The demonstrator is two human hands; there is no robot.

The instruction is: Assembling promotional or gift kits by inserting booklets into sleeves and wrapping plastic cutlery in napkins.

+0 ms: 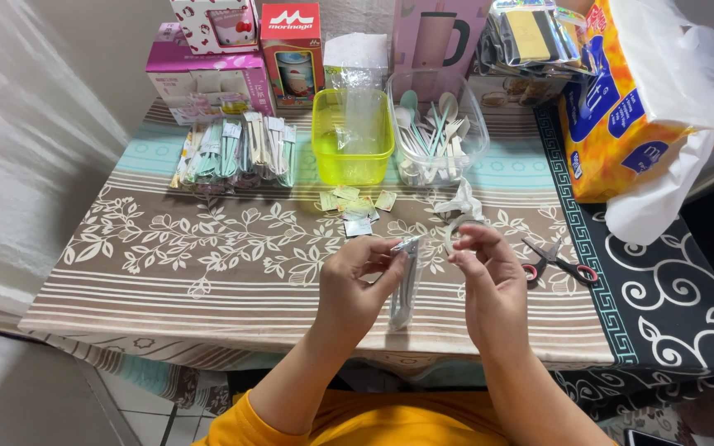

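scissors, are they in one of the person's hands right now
No, the scissors lie on the tablecloth just beyond the right hand, while the left hand holds a slim clear packet.

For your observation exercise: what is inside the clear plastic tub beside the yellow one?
The clear tub holds loose pastel spoons and forks, standing and leaning together. Their lower ends and the tub's bottom are covered by the pile.

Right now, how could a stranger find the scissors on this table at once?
Start at the big orange tissue pack on the table's right side. Below it, beside the right hand, the scissors lie on the patterned cloth. Only they have red-ringed handles and dark blades.
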